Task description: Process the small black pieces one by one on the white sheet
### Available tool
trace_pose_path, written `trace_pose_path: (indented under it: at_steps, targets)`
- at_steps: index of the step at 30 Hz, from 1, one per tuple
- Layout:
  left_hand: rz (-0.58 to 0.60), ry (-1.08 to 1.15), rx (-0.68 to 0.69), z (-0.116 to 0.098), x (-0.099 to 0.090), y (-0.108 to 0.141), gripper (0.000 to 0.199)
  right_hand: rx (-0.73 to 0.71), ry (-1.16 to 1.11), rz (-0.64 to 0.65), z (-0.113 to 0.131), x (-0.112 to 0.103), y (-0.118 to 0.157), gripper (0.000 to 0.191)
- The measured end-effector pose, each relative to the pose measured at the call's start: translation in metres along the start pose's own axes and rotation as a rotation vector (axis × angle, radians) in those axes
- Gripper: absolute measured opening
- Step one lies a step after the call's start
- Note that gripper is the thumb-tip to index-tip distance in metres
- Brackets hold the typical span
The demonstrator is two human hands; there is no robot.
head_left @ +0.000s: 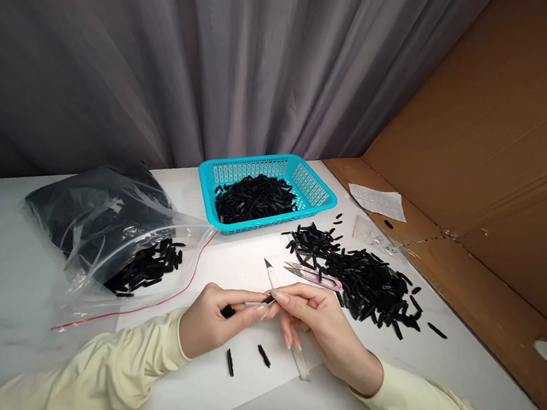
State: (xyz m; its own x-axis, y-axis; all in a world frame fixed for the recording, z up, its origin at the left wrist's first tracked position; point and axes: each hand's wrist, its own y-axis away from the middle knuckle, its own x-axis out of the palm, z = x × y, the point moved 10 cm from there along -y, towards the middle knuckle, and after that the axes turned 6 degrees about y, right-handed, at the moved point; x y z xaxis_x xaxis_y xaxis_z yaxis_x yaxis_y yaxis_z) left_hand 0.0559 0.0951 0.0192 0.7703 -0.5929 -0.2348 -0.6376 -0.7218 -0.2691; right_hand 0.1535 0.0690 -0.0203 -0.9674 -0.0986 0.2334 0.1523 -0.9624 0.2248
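Observation:
Near the middle of the white sheet, my left hand (222,316) and my right hand (320,326) meet fingertip to fingertip, pinching a small black piece (268,300) between them. A craft knife (271,276) lies under the fingers of my right hand, its blade pointing away. Pink thread snips (316,276) rest beside the heap of black pieces (372,286) at the right. Two separate black pieces, one on the left (230,362) and one on the right (264,356), lie on the sheet in front of my hands. Another dark bit shows behind my left fingers.
A blue basket (275,220) with many black pieces stands at the back. To the left lies a clear zip bag (103,214) of black pieces, some near its mouth. On the right are a small clear bag (376,237), a paper slip (378,201) and cardboard (496,135).

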Motion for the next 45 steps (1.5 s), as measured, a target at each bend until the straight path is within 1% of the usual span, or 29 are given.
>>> trace_pose_path:
  at_steps: [6, 12, 19, 24, 30, 45]
  targets:
    - [-0.015, -0.002, -0.058, 0.005, 0.000, -0.001, 0.027, -0.016, -0.011, 0.016, 0.001, 0.001, 0.001, 0.020]
    - [-0.057, -0.004, -0.089, 0.010, -0.003, 0.000, 0.028, 0.013, -0.043, 0.027, 0.001, 0.004, 0.002, 0.023]
    - [-0.002, 0.051, -0.133, 0.014, 0.000, 0.001, 0.033, 0.039, -0.057, 0.036, 0.001, 0.006, 0.002, 0.023]
    - [0.012, 0.063, -0.149, 0.014, 0.002, 0.003, 0.036, 0.032, -0.063, 0.062, 0.002, 0.008, 0.003, 0.022]
    - [0.019, 0.085, -0.133, 0.012, 0.002, 0.001, 0.041, 0.023, -0.061, 0.075, 0.004, 0.009, 0.004, 0.018]
    - [0.008, 0.009, -0.022, 0.002, -0.001, 0.002, 0.034, -0.021, -0.035, 0.107, 0.009, 0.013, 0.004, 0.022]
